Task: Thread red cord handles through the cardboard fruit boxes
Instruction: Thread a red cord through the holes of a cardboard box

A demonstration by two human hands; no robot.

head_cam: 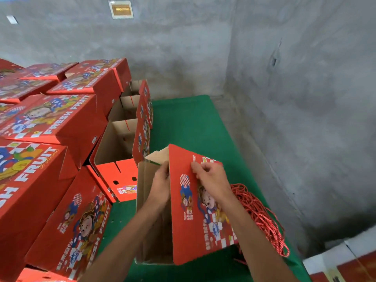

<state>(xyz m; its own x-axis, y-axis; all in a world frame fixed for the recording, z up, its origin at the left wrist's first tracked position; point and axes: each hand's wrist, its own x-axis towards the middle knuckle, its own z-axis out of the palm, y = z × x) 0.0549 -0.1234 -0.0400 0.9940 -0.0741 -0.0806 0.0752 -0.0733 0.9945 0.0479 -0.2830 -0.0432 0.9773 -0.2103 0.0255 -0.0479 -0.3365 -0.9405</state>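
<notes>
An open red cardboard fruit box (189,226) with cartoon print stands on the green table (193,123) in front of me. My left hand (161,184) reaches inside the box, fingers curled against the inner face of its right wall near the top edge. My right hand (211,180) lies on the printed outer face of that wall, fingertips pinching at a spot near the top. What the fingers pinch is hidden. A bundle of red cord handles (262,218) lies on the table just right of the box, partly behind my right forearm.
Stacks of closed red fruit boxes (50,123) fill the left side. A row of open boxes (122,143) stands behind them along the table, one with two holes in its flap. Grey concrete walls (305,98) close in behind and to the right.
</notes>
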